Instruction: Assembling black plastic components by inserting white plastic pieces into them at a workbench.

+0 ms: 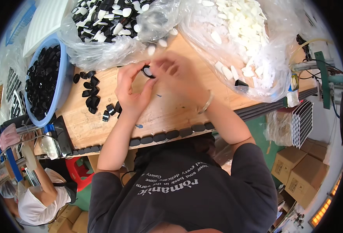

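Note:
My left hand and my right hand meet above a wooden table. Together they pinch a small black ring-shaped part with a white insert. A metal bangle sits on my right wrist. Several loose black parts lie on the wood just left of my left hand. A row of finished black oval parts lines the table's near edge.
A blue basin of black parts stands at the left. Clear plastic bags hold black and white parts and white inserts at the back. Another person in a white shirt sits lower left. Cardboard boxes stand at the right.

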Available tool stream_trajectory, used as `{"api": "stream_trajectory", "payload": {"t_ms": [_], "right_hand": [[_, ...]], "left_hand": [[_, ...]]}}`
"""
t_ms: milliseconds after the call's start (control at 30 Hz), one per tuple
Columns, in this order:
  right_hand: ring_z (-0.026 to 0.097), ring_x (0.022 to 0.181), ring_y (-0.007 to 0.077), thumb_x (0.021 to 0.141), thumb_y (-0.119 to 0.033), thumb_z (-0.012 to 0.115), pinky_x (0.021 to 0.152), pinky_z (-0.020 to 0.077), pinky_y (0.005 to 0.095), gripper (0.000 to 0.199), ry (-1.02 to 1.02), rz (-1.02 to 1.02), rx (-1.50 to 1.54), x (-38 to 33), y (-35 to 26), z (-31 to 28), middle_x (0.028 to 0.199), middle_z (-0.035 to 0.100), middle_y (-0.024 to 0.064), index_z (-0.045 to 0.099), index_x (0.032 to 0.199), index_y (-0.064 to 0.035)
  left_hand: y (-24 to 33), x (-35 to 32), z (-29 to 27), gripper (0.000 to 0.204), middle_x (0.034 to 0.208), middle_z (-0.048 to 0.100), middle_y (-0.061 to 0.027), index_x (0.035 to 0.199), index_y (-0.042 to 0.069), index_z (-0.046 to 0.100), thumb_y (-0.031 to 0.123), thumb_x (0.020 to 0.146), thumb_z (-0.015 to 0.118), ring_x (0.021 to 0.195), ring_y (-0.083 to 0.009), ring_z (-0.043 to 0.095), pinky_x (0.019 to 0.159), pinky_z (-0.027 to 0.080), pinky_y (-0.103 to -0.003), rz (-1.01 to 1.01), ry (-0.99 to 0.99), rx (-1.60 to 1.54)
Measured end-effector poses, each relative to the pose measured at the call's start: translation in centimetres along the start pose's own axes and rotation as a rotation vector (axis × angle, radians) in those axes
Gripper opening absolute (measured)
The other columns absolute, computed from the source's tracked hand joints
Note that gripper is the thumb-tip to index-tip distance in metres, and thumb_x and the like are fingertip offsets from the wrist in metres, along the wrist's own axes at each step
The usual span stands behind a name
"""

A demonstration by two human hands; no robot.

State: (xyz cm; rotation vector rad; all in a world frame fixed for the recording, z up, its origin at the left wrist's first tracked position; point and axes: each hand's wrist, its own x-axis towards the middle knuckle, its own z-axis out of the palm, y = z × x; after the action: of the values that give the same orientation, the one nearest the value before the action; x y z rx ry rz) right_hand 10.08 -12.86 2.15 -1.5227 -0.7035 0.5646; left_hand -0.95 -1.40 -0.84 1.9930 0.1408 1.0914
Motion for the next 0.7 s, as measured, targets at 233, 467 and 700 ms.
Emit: {"api": "stream_trajectory", "payload": {"t_ms": [233, 467, 700], "right_hand": [[0.068, 0.074, 0.0265, 0.078, -0.010, 0.065, 0.067, 0.0529, 0.0345, 0.016, 0.365, -0.219, -1.265, 8.8, 2.2, -14.3, 0.083, 0.070, 0.0135, 0.069, 0.092, -0.0023], [0.067, 0.074, 0.0286, 0.074, -0.012, 0.066, 0.069, 0.0533, 0.0343, 0.020, 0.283, -0.043, -1.227, 10.9, 5.0, -15.6, 0.083, 0.069, 0.0146, 0.070, 0.091, -0.0026], [0.061, 0.065, 0.0075, 0.083, -0.002, 0.066, 0.059, 0.0483, 0.0196, 0.012, 0.301, -0.248, -0.269, 6.2, 0.0, -9.1, 0.078, 0.068, 0.0020, 0.071, 0.093, -0.0029]], "left_hand": [[-0.1, 0.1, -0.5, 0.046, 0.113, 0.060, -0.0149, 0.113, -0.002, 0.053, -0.012, 0.072, 0.071, 0.109, -0.0237, 0.060, 0.096, 0.047, -0.035, -0.089, -0.002, -0.062], [-0.3, 0.6, -0.6, 0.042, 0.102, 0.065, -0.0096, 0.106, 0.000, 0.064, -0.004, 0.066, 0.078, 0.094, -0.0218, 0.059, 0.082, 0.051, -0.029, -0.028, 0.037, 0.013], [-0.3, 0.7, -0.7, 0.042, 0.099, 0.065, -0.0096, 0.104, 0.002, 0.065, -0.003, 0.065, 0.078, 0.090, -0.0241, 0.060, 0.082, 0.049, -0.031, -0.024, 0.065, -0.011]]}}
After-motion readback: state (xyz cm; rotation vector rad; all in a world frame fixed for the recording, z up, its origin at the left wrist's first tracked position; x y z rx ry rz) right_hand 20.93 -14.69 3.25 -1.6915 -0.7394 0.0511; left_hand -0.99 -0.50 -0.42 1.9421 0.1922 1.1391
